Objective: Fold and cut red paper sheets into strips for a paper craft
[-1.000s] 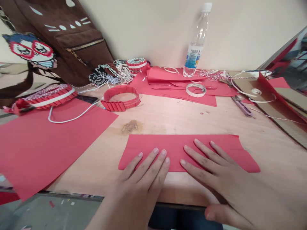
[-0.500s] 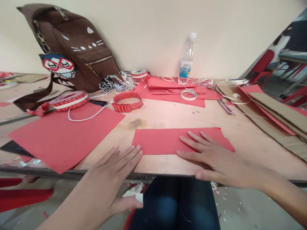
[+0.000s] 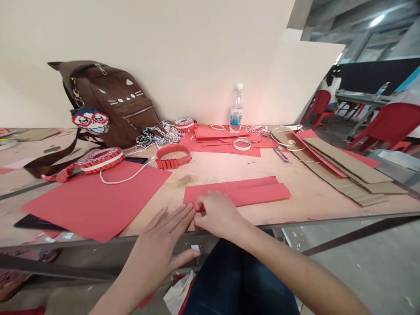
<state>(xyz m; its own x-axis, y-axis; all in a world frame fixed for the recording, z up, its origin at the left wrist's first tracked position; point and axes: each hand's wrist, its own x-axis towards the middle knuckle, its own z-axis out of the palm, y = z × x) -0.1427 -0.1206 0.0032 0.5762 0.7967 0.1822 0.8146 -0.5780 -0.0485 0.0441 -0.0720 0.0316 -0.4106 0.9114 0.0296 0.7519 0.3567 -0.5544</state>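
Left hand: we had it open and flat, fingers [image 3: 179,216] together and thumb apart, fingertips at the red paper strip's near left corner.
Right hand: we had it [image 3: 215,214] curled, finger and thumb closed on the strip's near edge beside the left fingertips.
Red paper strip: it [image 3: 252,191] lay by the worktop's [image 3: 216,168] front edge, creased lengthwise towards its right end.
Far edge: our water bottle [image 3: 236,114] stood upright behind the tape roll [image 3: 242,144].
Left side: a brown backpack [image 3: 114,105] leaned against the wall [image 3: 183,57].

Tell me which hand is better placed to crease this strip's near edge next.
Probably your right hand: its fingers curl at the near edge of the red strip, while your left hand lies flat.
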